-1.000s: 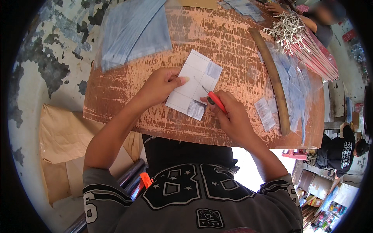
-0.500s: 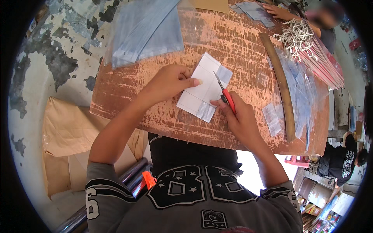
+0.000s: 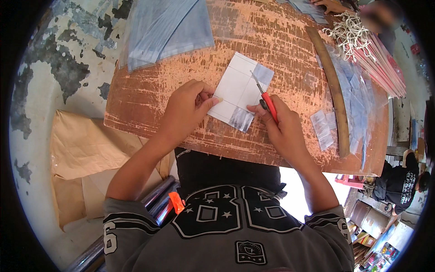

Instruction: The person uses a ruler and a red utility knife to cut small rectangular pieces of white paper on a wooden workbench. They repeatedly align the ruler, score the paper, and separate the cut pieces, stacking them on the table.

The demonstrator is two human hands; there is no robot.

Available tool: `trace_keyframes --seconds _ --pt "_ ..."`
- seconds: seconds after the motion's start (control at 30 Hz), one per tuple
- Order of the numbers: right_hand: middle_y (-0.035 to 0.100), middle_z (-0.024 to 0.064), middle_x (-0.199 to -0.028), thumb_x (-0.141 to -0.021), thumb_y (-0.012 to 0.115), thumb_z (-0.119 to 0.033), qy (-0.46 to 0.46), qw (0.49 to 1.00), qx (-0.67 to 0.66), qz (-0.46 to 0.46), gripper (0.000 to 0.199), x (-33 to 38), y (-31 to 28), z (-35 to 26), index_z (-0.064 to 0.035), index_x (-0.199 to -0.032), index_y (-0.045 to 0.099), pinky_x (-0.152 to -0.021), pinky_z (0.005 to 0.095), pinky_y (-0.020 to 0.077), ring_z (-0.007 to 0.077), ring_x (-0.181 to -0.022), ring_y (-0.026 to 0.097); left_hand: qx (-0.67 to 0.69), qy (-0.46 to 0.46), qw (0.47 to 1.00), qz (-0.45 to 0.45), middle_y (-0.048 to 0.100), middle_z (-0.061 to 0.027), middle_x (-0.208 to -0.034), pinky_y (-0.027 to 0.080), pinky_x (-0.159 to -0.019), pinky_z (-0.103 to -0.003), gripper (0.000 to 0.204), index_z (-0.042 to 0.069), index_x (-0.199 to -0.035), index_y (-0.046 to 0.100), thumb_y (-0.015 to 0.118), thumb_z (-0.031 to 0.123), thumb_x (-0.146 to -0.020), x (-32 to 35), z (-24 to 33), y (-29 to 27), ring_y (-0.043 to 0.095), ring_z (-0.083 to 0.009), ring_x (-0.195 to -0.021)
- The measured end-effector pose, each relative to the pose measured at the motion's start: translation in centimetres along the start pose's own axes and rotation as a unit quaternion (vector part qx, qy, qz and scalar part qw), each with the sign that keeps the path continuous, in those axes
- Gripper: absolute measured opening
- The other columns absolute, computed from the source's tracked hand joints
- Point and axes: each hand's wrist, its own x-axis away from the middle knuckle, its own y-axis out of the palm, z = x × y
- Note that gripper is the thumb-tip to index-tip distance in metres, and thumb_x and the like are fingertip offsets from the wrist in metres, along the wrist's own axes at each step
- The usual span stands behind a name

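Observation:
A white sheet (image 3: pixel 238 88) with clear plastic patches at two corners lies on the worn copper-coloured table (image 3: pixel 272 41). My left hand (image 3: pixel 186 111) presses down on the sheet's left edge with its fingertips. My right hand (image 3: pixel 283 129) grips a red-handled cutter (image 3: pixel 267 102) whose thin metal blade points up across the sheet's right side.
A stack of clear plastic sheets (image 3: pixel 165 27) lies at the table's far left. A long wooden stick (image 3: pixel 333 90), small plastic bags (image 3: pixel 322 129) and a bundle of pink rods with white strings (image 3: pixel 374 52) lie to the right. Another person's hand (image 3: pixel 333 5) works at the far edge. Brown cardboard (image 3: pixel 86 154) lies on the floor.
The view has shifted so the table sits higher and farther right. My right hand with the cutter has slid along the sheet's right side; my left hand still holds the sheet.

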Motion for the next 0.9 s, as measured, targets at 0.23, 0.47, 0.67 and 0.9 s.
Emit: trace_keyframes --seconds 0.23,0.47,0.67,0.9 --pt "0.068 0.0229 -0.095 -0.112 0.065 -0.019 -0.016 1.0 0.019 0.009 0.021 0.2 0.1 0.0 0.0017 -0.118 0.063 -0.071 0.0466 0.0527 0.0404 -0.083 0.072 0.035 0.01 0.997 0.068 0.062 -0.0044 -0.091 0.047 -0.071 -0.029 0.014 0.001 -0.103 0.073 0.082 0.009 -0.096 0.9 -0.9 1.8 0.056 -0.0127 -0.079" --pt "0.069 0.0212 -0.092 -0.112 0.066 -0.021 0.039 0.999 -0.03 -0.016 0.024 0.2 -0.3 -1.2 0.0011 -0.12 0.065 -0.069 0.0441 0.0534 0.0343 -0.078 0.073 0.077 -0.014 0.994 0.082 0.058 -0.001 -0.09 0.045 -0.072 -0.027 0.014 0.002 -0.103 0.073 0.082 0.01 -0.097 1.1 -1.3 2.3 0.053 -0.0103 -0.08" --pt "0.068 0.0202 -0.091 -0.111 0.067 -0.021 0.008 1.0 0.007 -0.002 0.024 0.1 0.0 -0.1 0.0003 -0.121 0.066 -0.069 0.0435 0.053 0.0347 -0.078 0.072 0.096 -0.033 0.993 0.067 0.059 -0.0006 -0.091 0.046 -0.073 -0.027 0.014 0.001 -0.104 0.073 0.082 0.01 -0.097 1.1 -1.3 1.9 0.053 -0.0098 -0.081" --pt "0.068 0.022 -0.096 -0.11 0.066 -0.018 -0.005 1.0 0.004 0.007 0.022 0.2 0.2 0.6 0.0001 -0.123 0.065 -0.072 0.0439 0.0529 0.0362 -0.082 0.072 0.089 -0.049 0.992 0.069 0.06 -0.0003 -0.092 0.047 -0.073 -0.027 0.014 0.002 -0.105 0.074 0.082 0.01 -0.097 1.0 -0.8 2.0 0.054 -0.0098 -0.081"
